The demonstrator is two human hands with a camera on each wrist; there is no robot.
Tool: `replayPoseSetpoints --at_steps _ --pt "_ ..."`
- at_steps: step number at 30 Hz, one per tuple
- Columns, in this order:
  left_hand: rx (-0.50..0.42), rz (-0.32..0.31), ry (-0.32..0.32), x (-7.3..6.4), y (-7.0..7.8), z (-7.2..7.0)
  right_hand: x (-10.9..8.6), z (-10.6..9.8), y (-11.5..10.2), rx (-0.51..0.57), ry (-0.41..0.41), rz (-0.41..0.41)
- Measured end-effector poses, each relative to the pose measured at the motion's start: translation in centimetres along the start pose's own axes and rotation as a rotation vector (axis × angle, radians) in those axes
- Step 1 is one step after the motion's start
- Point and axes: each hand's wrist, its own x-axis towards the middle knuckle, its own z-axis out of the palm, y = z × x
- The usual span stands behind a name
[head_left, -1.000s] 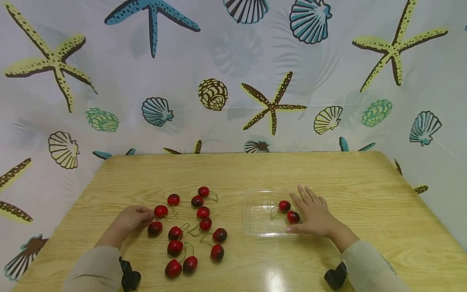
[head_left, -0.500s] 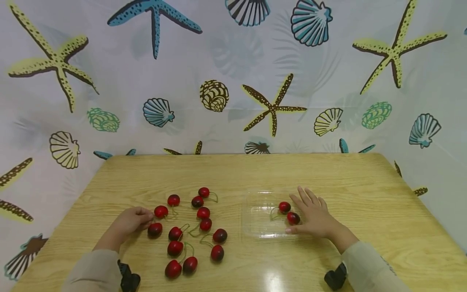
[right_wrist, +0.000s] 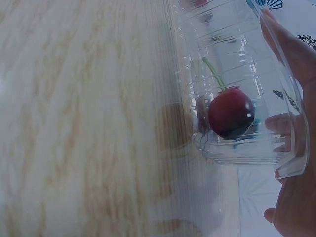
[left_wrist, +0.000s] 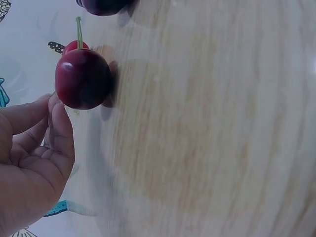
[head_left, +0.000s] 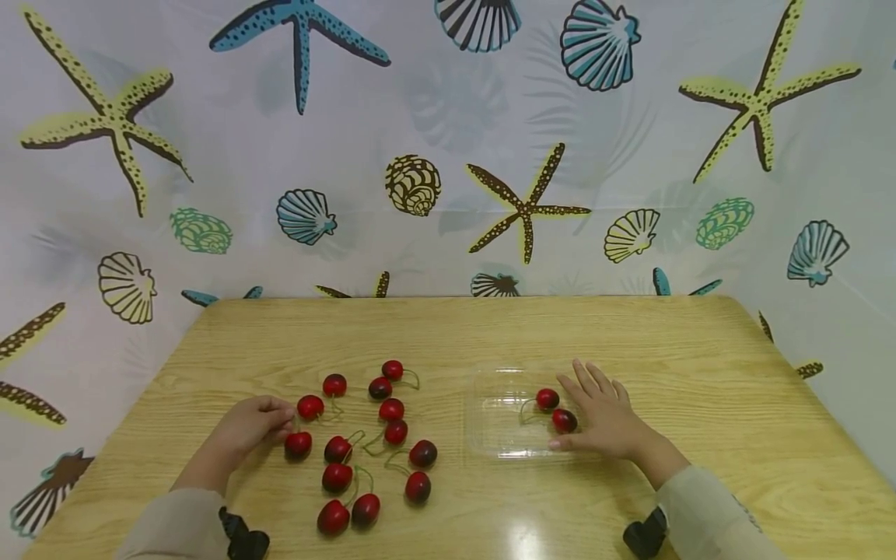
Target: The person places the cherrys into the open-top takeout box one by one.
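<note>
My left hand has its thumb and fingertips together at the stem of a dark red cherry. In the left wrist view that cherry sits right at the fingertips, a redder one partly hidden behind it. My right hand spreads over the right end of a clear plastic container, thumb at the near corner and fingers along the rim, holding it. Two cherries lie inside: one farther back and one beside the thumb. The right wrist view shows a stemmed cherry through the container wall.
Several loose cherries with green stems lie between my left hand and the container, among them a pair at the front. The wooden table ends at a curtain printed with shells and starfish.
The cherry at my left fingertips has shifted slightly toward me, and its stem shows more. The right hand and container keep their place; the whole view has drifted a little.
</note>
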Motion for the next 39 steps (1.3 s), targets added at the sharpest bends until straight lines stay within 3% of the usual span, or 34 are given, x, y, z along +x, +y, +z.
replayPoseSetpoints --at_steps 5,26,39 --pt "-0.017 0.013 0.008 -0.5 0.4 -0.1 -0.1 0.1 0.1 0.003 -0.006 0.007" --pt "-0.263 0.058 0.001 -1.8 1.6 -0.7 0.0 0.1 0.2 0.022 -0.006 0.009" --pt "-0.385 0.124 0.017 -2.4 4.0 0.6 -0.1 0.0 0.0 0.019 -0.007 0.004"
